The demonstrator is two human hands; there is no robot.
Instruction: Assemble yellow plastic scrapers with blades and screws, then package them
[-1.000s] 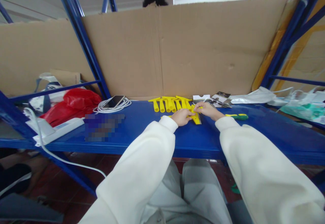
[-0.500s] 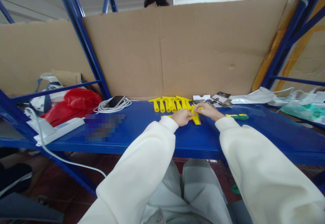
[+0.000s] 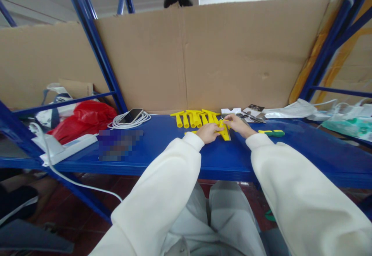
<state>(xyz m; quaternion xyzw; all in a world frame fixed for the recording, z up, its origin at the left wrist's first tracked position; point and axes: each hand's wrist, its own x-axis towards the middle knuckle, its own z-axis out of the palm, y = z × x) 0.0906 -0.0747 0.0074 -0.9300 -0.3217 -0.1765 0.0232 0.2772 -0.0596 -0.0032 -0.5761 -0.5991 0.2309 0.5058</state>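
The left hand (image 3: 207, 133) holds a yellow tool (image 3: 225, 134), with its thumb and fingers closed on it. The tool is between the two hands, just over or on the blue table (image 3: 162, 147), and its wide end points toward the person. A thin, shiny strip shows along one side of that end. The right hand (image 3: 238, 125) has its fingers bunched close together at the top part of the tool. They are too small in the view to tell if they pinch it or only press on it. Only a little has changed just now: the right hand has gone up a tiny bit, and the tool has tipped or moved a little with it. The left hand is in nearly the same spot. To me, this means the small finger work on this one tool is still going on. Behind the hands, a row of yellow pieces (image 3: 186, 121) lies near the cardboard wall (image 3: 232, 62), the same as before. A green and yellow handle (image 3: 271, 133) lies near the right sleeve.
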